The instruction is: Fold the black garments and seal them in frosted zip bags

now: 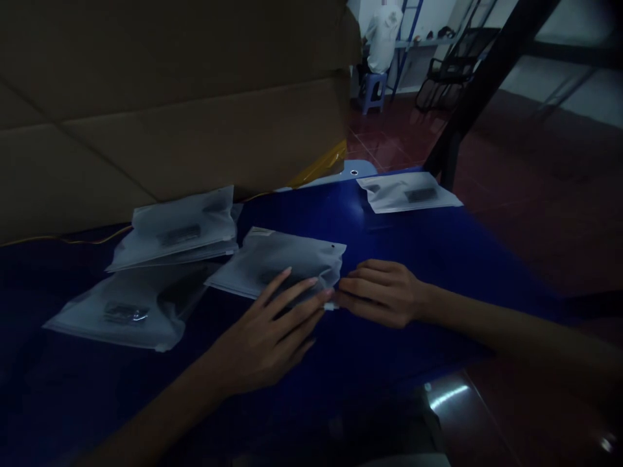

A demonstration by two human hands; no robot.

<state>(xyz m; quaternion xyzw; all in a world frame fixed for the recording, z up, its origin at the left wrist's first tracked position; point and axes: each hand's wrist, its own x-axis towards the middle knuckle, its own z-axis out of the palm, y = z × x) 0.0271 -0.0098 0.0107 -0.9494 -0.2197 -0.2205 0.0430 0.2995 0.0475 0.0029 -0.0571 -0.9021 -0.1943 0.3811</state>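
Pressing on a frosted zip bag (277, 266) on the blue table (389, 344), the left hand (265, 334) spreads its fingers wide, apparently steadying it. The right hand (382, 293) brings its fingers narrow at the bag's near corner; whether they grip, I cannot tell. More zip bags (172, 227) lie at 10 o'clock, a lone zip bag (406, 192) at 1 o'clock, below a cardboard carton (146, 97).

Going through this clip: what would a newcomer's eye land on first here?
The left hand and right hand meet at the edge of a frosted zip bag, mid-frame on a dark blue table. More frosted bags lie to its left, with another at the far edge. A large cardboard box looms across the upper left.
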